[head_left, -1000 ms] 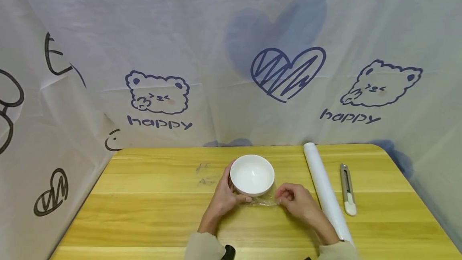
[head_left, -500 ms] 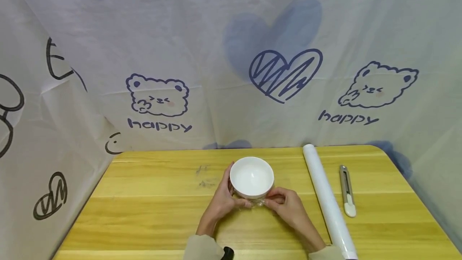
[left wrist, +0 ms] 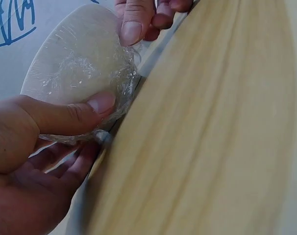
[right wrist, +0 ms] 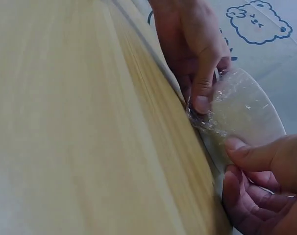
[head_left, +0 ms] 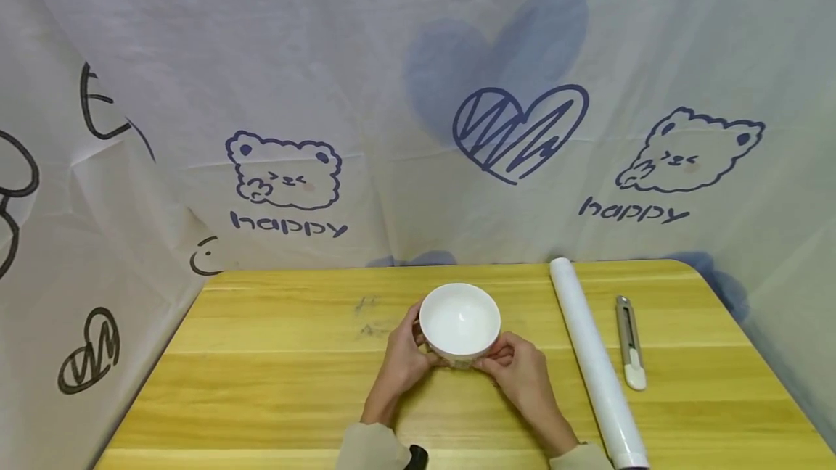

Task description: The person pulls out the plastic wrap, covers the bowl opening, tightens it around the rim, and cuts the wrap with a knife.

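A white bowl [head_left: 460, 319] stands upright at the middle of the table, its inside facing up. Clear cling film [left wrist: 82, 68] clings to its outer wall, crinkled and bunched around the base. My left hand [head_left: 403, 357] grips the bowl's left side; its thumb [left wrist: 102, 102] presses the film on the wall while the fingers curl low by the base. Opposite, my right hand [head_left: 519, 372] pinches the film at the bowl's lower right, with the thumb [right wrist: 239, 147] on the wall and fingers bent beneath. The bowl hides some of the fingertips in the head view.
A long white roll [head_left: 597, 365] lies slantwise on the wooden table [head_left: 261, 368], right of my right hand. Beyond it lies a grey and white utility knife [head_left: 630, 343]. A printed cloth [head_left: 392, 129] hangs behind the table's back edge.
My right hand has moved left to the bowl, bringing the stretched film in against its base. The left hand keeps its grip; the bowl sits slightly further right in view.
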{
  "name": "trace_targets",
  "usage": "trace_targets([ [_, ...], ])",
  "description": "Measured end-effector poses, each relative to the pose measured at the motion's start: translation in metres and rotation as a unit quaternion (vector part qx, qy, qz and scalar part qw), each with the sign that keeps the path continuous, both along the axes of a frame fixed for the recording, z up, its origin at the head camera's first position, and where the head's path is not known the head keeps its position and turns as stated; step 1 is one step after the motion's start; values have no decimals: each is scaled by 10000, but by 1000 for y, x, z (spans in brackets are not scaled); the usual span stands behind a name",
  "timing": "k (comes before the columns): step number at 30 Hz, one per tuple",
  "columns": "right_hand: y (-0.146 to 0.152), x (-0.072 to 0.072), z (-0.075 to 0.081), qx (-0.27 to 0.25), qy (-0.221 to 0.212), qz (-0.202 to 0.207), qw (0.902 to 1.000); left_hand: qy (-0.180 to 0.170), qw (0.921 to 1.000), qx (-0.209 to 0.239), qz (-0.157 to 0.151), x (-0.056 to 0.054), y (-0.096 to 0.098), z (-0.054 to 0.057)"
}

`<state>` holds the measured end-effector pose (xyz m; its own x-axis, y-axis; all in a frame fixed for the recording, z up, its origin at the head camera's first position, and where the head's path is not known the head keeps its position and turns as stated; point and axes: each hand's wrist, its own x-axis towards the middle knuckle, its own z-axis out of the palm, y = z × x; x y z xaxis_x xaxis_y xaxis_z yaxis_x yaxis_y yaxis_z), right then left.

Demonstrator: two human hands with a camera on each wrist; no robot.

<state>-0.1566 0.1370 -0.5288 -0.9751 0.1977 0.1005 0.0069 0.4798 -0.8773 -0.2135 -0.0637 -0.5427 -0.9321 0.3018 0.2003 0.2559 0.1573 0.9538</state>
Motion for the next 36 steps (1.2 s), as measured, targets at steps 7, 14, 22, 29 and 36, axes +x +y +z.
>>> trace_targets([
  [7, 0, -1, 1, 140, 355, 15, 9993, -74, 9981, -536, -291, 0, -8, 10],
  [14, 1, -2, 2, 252, 508, 37, 9984, 414, 9948, -710, -594, 1, -6, 10],
  [22, -1, 0, 2, 462, 468, -5, 9978, 1249, 9769, -1552, 772, 6, 4, 8],
  [29, -2, 2, 1, 287, 419, -148, 9986, 836, 9861, -1239, 732, 6, 7, 7],
  [36, 5, 5, 6, -514, -109, 141, 9985, 372, 9985, -389, -114, 7, 7, 7],
])
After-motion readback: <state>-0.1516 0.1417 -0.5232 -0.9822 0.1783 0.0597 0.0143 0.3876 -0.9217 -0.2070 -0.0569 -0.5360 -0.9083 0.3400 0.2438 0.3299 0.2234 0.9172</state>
